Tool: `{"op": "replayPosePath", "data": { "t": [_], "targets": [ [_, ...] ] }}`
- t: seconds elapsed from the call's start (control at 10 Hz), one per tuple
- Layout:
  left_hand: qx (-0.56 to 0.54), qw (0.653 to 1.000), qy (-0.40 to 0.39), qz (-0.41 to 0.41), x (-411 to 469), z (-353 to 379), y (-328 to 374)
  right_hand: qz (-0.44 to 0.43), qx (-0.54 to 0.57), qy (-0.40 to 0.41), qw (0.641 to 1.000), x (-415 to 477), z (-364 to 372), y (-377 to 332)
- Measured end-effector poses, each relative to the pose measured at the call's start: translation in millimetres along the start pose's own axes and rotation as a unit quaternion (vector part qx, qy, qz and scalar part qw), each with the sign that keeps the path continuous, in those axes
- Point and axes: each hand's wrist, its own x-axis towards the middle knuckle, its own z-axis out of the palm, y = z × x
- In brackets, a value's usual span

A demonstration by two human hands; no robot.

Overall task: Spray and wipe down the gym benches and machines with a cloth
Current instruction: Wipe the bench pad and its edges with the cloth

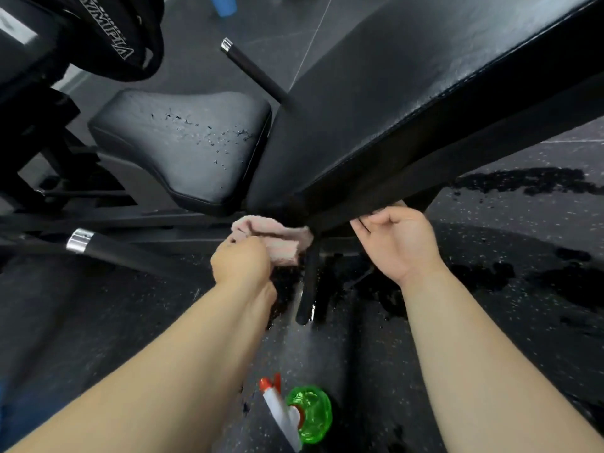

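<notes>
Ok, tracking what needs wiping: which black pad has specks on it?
The saddle-shaped seat pad, left of the long backrest pad; dark specks dot it.
</notes>
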Motion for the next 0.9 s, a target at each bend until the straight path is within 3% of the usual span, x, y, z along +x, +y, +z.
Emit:
{"op": "replayPosePath", "data": {
  "t": [0.2,0.4,0.7,0.8,0.9],
  "targets": [
    [-0.112,0.994,0.012,0.002,88,-6,15,-0.005,-0.031,-0.018,0.999,-5,-3,13],
    [-0.024,0.998,-0.054,-0.016,60,7,14,0.003,-0.035,-0.031,0.999,-10,-4,13],
    [-0.085,0.971,-0.225,0.007,-53,15,21,-0.011,-0.052,0.018,0.998,-9,2,17],
    [-0.036,0.957,-0.289,0.000,-57,12,6,0.032,-0.138,0.040,0.989,-14,-10,13],
    [0.035,0.936,-0.345,-0.063,-63,11,-5,0.108,-0.231,0.022,0.967,-32,-36,10]
  ]
}}
